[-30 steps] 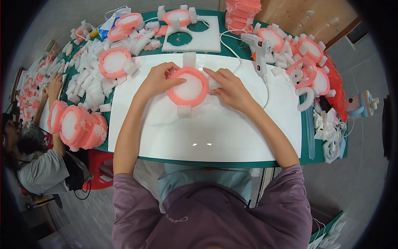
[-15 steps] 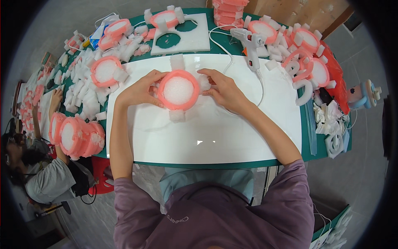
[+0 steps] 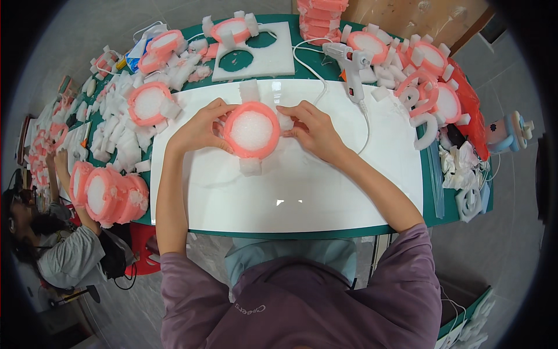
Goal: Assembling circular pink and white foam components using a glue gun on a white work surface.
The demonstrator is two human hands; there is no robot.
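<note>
A round white foam disc with a pink foam ring (image 3: pixel 251 130) lies on the white board in front of me. White foam blocks stick out from its rim: a far block (image 3: pixel 249 91), a near block (image 3: pixel 250 167) and a right block (image 3: pixel 285 121). My left hand (image 3: pixel 200 128) is closed on the ring's left side, fingers behind and thumb in front; a pale block there is mostly hidden. Between the thumb and fingers of my right hand (image 3: pixel 315 131) is the right block, pressed against the rim.
A white glue gun (image 3: pixel 352 65) with a cable lies at the board's far right. Beyond is a white foam sheet with round holes (image 3: pixel 282 55). Foam scraps (image 3: pixel 119 125) and stacked pink rings (image 3: pixel 113 195) fill the left; more rings and a red bag (image 3: pixel 469 110) lie right. A co-worker (image 3: pixel 70 250) sits left.
My right fingertips have drawn slightly closer round the right block. My left hand keeps its hold on the ring. The view has shifted slightly, and the co-worker's arm at left has moved.
</note>
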